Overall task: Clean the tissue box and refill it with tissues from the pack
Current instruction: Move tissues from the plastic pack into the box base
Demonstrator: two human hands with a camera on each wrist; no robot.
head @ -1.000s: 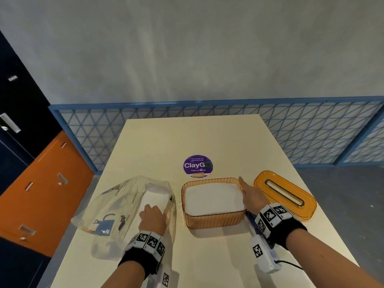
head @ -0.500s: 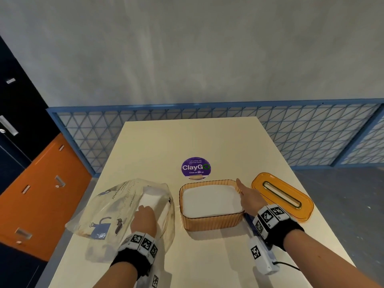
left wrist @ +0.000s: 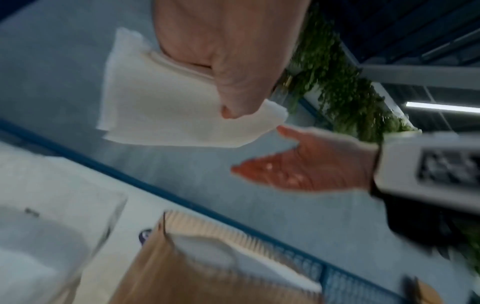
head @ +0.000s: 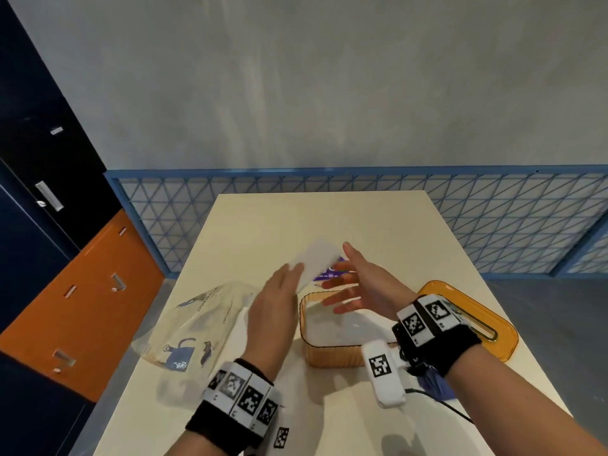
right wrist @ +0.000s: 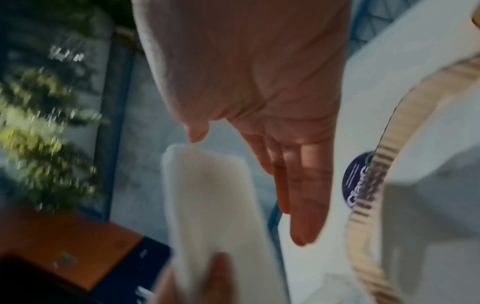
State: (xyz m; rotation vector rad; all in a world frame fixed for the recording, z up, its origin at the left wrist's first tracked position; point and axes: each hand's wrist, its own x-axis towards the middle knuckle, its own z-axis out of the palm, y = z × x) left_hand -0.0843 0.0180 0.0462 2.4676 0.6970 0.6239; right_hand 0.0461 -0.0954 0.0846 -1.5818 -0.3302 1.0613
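One stack of tissues point(head: 317, 261) is pinched in my left hand point(head: 276, 311); my right hand point(head: 365, 287), spread flat, should steady it squarely over the tissue box point(head: 332, 355) at frame centre.

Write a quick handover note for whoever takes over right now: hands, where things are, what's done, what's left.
Left hand grips a tissue stack above the table. Right hand is open beside the stack, holding nothing.
Tissue box sits open with tissues already inside; its orange lid lies to its right. The plastic pack lies to its left.
Left: add the stack, fit the lid. Whether cleaning is done cannot be seen.
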